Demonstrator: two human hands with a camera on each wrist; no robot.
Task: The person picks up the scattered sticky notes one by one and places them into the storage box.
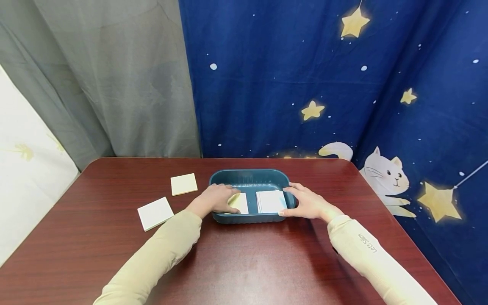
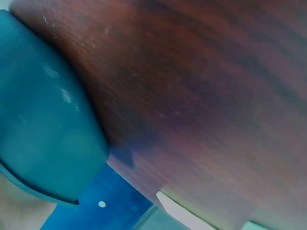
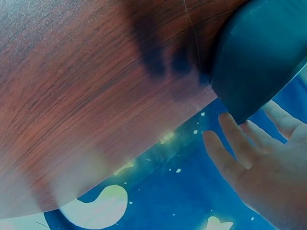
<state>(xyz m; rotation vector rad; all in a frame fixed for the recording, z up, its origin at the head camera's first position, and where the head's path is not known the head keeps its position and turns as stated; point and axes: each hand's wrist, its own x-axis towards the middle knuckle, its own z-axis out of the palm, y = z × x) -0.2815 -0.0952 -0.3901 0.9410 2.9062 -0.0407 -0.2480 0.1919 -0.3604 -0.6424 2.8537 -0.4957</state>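
A dark teal oblong bin (image 1: 249, 218) lies across the table. My left hand (image 1: 218, 198) reaches over its left end, with thumb and fingers about a pale yellow paper pad (image 1: 242, 203) inside; I cannot tell whether they grip it. To the right inside the bin lies a white paper pad (image 1: 270, 201) with a bluish corner. My right hand (image 1: 305, 203) is at the bin's right end, thumb by the front rim and fingers by the back rim. In the right wrist view its spread, fairly straight fingers (image 3: 232, 134) are at the rim.
Left of the bin, a cream paper pad (image 1: 184, 184) and a white paper pad (image 1: 155, 213) lie on the dark red-brown table (image 1: 244, 262). A grey curtain (image 1: 141, 84) and a blue star-printed curtain (image 1: 267, 84) hang behind the far edge.
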